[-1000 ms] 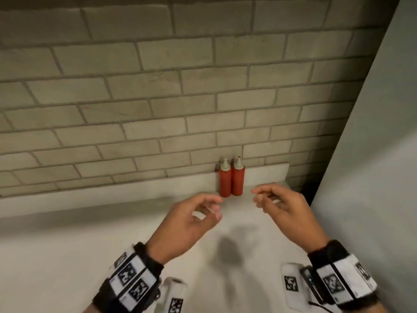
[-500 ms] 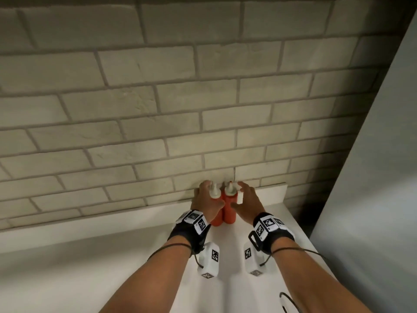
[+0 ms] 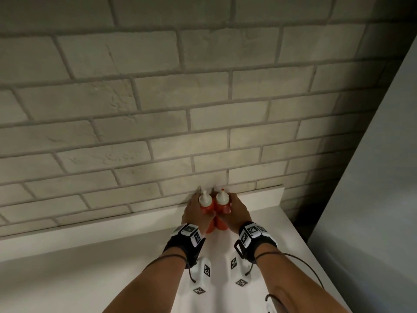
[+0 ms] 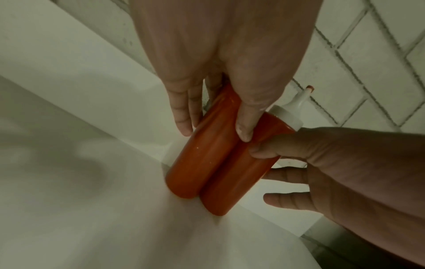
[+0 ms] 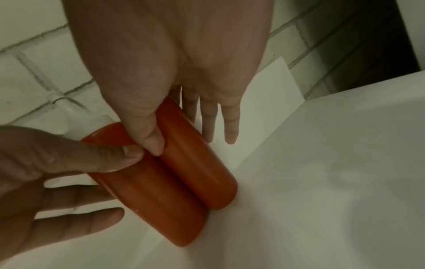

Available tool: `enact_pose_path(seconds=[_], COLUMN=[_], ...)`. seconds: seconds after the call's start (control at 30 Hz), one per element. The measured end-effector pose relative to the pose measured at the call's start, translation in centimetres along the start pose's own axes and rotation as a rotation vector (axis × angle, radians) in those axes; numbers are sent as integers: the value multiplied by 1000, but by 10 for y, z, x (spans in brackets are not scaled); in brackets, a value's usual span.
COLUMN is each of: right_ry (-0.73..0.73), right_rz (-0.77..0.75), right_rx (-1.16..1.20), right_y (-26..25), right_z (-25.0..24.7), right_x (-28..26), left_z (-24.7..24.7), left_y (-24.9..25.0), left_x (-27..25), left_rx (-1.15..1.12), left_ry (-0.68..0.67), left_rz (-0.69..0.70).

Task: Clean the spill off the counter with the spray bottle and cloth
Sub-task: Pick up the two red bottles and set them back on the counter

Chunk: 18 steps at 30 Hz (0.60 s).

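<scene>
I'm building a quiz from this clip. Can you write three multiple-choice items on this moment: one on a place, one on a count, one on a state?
1. Where do the red bottles stand?
A. against the brick wall
B. at the counter's front edge
C. on the floor

2. How many red bottles are there?
A. one
B. two
C. four

3. What is the left hand doing?
A. hanging free
B. gripping a bottle
C. wiping with a cloth

Answers: 1 A, they stand on the counter at the wall's foot. 2 B, two white caps side by side. 3 B, thumb and fingers wrap one bottle; the right hand holds the other.
</scene>
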State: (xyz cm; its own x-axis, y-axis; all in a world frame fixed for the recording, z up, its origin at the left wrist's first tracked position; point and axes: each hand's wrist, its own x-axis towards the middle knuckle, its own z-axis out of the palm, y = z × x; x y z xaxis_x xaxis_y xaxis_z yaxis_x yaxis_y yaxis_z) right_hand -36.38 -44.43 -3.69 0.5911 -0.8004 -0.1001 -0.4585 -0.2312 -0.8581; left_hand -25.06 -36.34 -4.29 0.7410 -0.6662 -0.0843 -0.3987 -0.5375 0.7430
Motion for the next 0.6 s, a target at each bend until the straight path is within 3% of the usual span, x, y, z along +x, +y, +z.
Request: enact_pose_path(seconds=[0.3, 0.6], right_ry=[83, -13], right_rz=[-173, -356], right_rx=[93, 235], right_y=[-15, -76], right_z=[-15, -6], right_x=[-49, -175], left_z=[-60, -169], left_y=[-6, -40], left_x=[-49, -186], left_rx=[-205, -349], left_ry=[14, 127], left_rz=[160, 356])
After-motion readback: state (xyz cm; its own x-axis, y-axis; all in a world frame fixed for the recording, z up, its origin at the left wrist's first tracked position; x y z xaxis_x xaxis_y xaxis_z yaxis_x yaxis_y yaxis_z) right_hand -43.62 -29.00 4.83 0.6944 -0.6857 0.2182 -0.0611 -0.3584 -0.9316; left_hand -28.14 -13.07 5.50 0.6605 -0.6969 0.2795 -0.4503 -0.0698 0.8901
